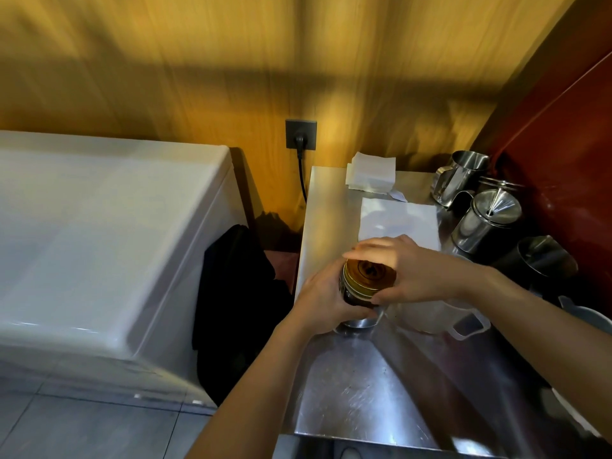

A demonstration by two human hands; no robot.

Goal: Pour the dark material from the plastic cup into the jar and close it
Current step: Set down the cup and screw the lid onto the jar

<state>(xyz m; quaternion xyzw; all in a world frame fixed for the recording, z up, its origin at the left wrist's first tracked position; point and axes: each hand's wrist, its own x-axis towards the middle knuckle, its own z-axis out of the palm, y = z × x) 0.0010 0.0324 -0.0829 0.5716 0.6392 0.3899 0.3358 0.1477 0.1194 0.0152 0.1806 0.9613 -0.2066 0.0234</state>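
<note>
Jar [356, 298] wrapped in left fingers [334, 293], right fingers [374, 253] clamped around its lid [369, 271].

A café-style drinks prep corner: steel milk pitchers [458, 175] stood on a stainless counter [364, 392] beside stacked paper napkins [371, 172] and a white chest freezer [99, 243].

Lid [370, 271] under my right hand [419, 271]: gold, dark brown centre, concentric rings. Jar [356, 298] contents near black. Counter [357, 392]: scuffed silver steel. 2 steel pitchers [458, 177], mirror silver. Napkin [399, 221] white. Wall [231, 61] amber wood grain. Chest unit [99, 243] white. Cloth [235, 293] black.
</note>
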